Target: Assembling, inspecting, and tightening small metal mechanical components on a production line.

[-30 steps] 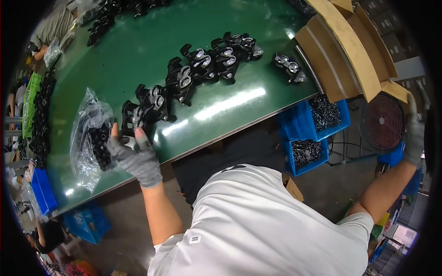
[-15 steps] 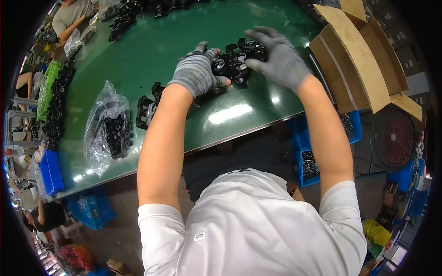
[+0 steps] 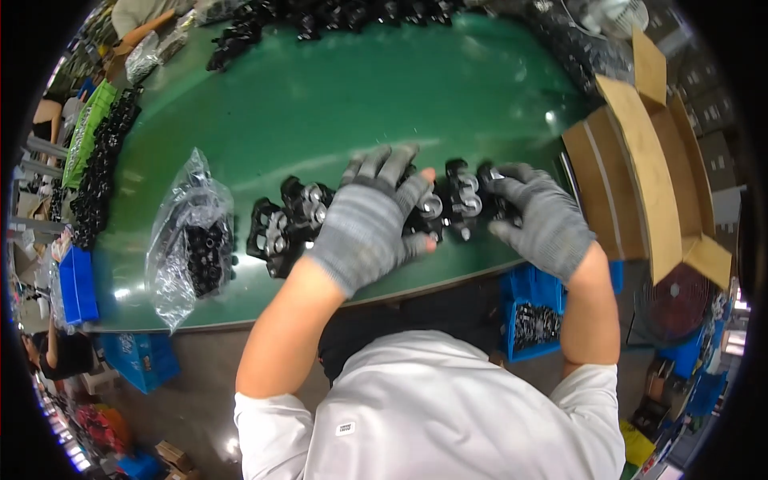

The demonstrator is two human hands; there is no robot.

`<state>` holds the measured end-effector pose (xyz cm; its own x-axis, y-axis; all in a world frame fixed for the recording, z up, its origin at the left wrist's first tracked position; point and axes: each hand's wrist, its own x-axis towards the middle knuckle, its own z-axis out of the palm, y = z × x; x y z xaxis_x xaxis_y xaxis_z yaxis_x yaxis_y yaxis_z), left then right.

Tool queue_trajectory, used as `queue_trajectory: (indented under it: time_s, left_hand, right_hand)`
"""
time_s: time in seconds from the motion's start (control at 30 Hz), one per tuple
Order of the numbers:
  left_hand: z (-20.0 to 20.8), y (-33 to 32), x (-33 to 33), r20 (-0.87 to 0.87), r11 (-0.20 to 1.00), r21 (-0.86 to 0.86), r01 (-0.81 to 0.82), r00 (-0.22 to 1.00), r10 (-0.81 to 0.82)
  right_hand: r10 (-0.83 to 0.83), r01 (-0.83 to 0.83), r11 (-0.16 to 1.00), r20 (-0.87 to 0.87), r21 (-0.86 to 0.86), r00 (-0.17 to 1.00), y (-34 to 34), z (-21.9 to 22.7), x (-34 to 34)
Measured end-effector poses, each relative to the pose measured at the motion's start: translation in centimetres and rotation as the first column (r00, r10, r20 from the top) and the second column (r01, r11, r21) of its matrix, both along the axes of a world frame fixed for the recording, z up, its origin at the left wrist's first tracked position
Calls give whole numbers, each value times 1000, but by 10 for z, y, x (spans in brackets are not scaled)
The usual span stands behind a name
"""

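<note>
While I hold left hand [image 3: 364,228] with fingers [image 3: 370,164] wide over row of black-and-silver mechanical parts [image 3: 464,198] on green worktop [image 3: 376,100], right hand [image 3: 546,220] bends around rightmost part [image 3: 505,208]; whether grip is firm, I cannot tell.

A fisheye camera on the person's head looks down and forward, close above the white shirt [image 3: 456,416], with left hand [image 3: 364,224] and right hand [image 3: 544,222] at mid-height and the green surface [image 3: 352,104] curving beyond.
</note>
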<state>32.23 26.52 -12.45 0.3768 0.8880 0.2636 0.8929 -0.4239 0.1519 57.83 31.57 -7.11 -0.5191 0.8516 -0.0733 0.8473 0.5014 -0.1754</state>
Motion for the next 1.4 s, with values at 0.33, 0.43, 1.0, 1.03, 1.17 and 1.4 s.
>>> queue_trajectory:
  time_s: [0.33, 0.43, 1.0, 1.03, 1.17, 1.4]
  left_hand:
    - [31, 120, -153, 90, 898, -289, -332, 924, 371]
    - [-8, 199, -188, 220, 819, -374, -436, 816, 535]
    - [-71, 346, -211, 435, 776, -148, -613, 664, 608]
    - [-67, 335, -214, 413, 792, -116, -599, 696, 587]
    - [-32, 269, -185, 210, 857, -277, -434, 843, 495]
    - [5, 176, -142, 176, 795, -560, -233, 904, 389]
  right_hand:
    - [-120, 114, 985, 41, 128, 992, 279, -6, -156]
    - [-102, 178, 935, -247, 308, 964, 316, -38, -216]
    - [-4, 41, 922, -96, 385, 995, 363, -66, -196]
    - [25, -18, 968, -25, 251, 999, 359, -67, -187]
    - [10, -12, 997, -28, -72, 1000, 354, -76, -147]
    - [-252, 113, 944, -456, -310, 854, 323, -82, -177]
